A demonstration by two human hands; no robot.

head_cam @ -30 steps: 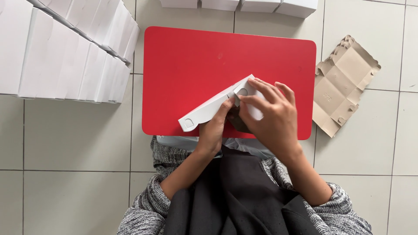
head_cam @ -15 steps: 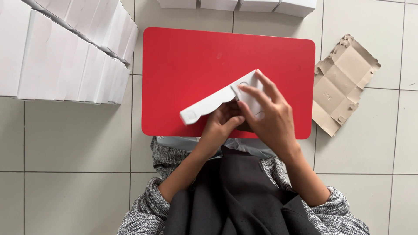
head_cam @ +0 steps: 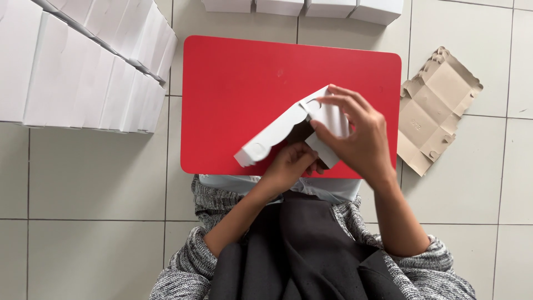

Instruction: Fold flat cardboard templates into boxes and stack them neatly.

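Pale grey tiled floor (head_cam: 94, 183), seen from straight above, with a red board (head_cam: 250, 83) lying flat in the middle. Stacked along the upper left, leaning in a slanted row: finished white boxes (head_cam: 83, 66). More white boxes (head_cam: 302, 6) lined up past the board's far edge, cut off by the frame. Off the board's right edge, on the tiles: a flat brown cardboard blank (head_cam: 438, 105), unfolded, scalloped along one edge, creases showing.

Over the board's near right part, held up off the surface: a half-folded white box (head_cam: 277, 133), one long scalloped flap slanting down to the left, its tip just above the board's near edge. Dark hollow visible under the fold.

Right hand (head_cam: 361, 139) laid over the box's upper right end, fingers spread and curved, fingertips pressing a side panel; thumb against the box's underside edge. Grasping the box, not clenched tight. Left hand (head_cam: 291, 164) below it, tucked under the fold from the near side, fingers bent in against the lower panel; pinching hold on the box, though exact finger contact partly hidden by the right hand.

Both forearms bare from the pushed-up grey knit sleeves (head_cam: 189, 261). Dark cloth (head_cam: 300, 255) across the lap, a strip of pale blue fabric (head_cam: 233, 182) showing at the board's near edge.
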